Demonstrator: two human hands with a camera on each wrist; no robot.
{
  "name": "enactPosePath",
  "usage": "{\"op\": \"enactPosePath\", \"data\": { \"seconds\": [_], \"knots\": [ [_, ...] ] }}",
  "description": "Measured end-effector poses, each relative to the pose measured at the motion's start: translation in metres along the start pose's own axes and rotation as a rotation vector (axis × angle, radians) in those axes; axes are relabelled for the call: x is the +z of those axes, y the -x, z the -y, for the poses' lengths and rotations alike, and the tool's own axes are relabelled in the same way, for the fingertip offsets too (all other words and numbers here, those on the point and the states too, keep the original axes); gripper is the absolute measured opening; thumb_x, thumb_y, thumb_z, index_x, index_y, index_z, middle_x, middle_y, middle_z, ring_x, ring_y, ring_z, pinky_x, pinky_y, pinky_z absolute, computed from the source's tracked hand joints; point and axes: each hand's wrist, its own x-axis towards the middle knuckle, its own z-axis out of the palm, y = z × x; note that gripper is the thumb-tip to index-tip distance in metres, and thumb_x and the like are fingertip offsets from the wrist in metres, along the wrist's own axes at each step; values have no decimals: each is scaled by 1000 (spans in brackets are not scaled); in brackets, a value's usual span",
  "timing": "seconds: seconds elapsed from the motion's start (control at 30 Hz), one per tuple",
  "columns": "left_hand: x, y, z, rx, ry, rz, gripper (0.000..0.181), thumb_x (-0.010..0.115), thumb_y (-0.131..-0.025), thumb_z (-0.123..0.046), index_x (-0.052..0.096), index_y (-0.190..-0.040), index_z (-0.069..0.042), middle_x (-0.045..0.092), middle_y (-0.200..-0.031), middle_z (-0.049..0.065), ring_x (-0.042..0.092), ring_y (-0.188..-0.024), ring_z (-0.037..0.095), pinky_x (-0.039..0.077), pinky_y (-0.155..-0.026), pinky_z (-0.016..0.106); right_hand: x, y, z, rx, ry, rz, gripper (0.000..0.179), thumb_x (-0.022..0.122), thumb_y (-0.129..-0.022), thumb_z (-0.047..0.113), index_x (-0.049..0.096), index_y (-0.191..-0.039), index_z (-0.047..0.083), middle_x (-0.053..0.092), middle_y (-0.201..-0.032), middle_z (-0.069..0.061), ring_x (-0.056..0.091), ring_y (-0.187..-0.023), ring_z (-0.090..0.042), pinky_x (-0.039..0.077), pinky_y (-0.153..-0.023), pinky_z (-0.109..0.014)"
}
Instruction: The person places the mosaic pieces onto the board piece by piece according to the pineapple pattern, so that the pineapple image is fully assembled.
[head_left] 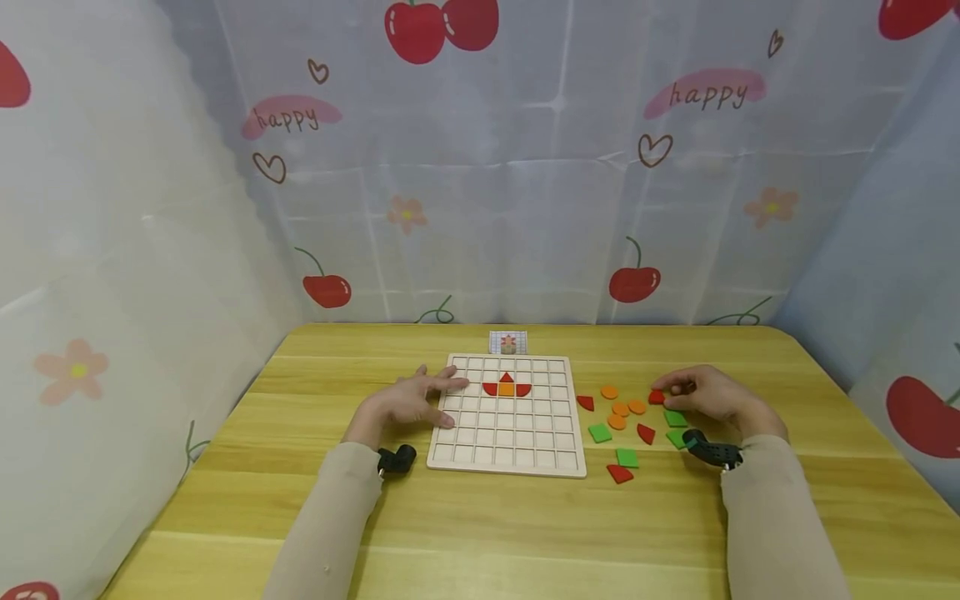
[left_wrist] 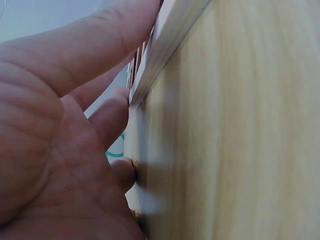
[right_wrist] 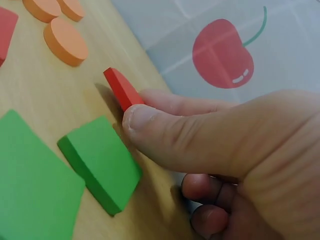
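My left hand (head_left: 405,402) rests at the left edge of a wooden grid board (head_left: 506,457), fingers extended over the rim. In the left wrist view, its thumb touches the board's side. On the grid, an orange square (head_left: 507,389) sits below a red triangle (head_left: 507,377), with red quarter-circles (head_left: 524,390) on both sides. Right of the board, my right hand (head_left: 712,395) pinches a red piece (right_wrist: 122,90) between thumb and index finger. The piece is tilted on edge and partly hidden by the thumb. Green squares (right_wrist: 102,162) lie just beside that hand.
Several orange discs (head_left: 637,407), green squares (head_left: 600,433) and red quarter-circles (head_left: 619,474) are scattered between the board and my right hand. A small printed card (head_left: 508,342) lies behind the board. Patterned curtains (head_left: 480,208) enclose the wooden table (head_left: 525,542) at the back and sides.
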Motion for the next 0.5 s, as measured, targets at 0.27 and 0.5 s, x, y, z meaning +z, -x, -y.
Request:
{"op": "enactPosePath", "data": {
  "seconds": [0.27, 0.5],
  "knots": [
    [1, 1, -1, 9, 11, 6, 74, 84, -85, -30, 51, -151, -42, 15, -173, -15, -17, -160, 33, -10, -120, 74, 3, -7, 12, 56, -74, -32, 39, 69, -100, 23, 66, -133, 1, 62, -112, -12, 53, -99, -24, 48, -82, -31],
    [0, 2, -1, 15, 26, 4, 74, 84, -85, -29, 52, -150, -42, 15, -173, -14, -18, -160, 33, -10, -119, 76, 14, -21, 50, 71, -69, -92, 36, 68, -100, 26, 68, -131, 9, 61, -120, -14, 53, -103, -28, 48, -80, -30]
  ]
}}
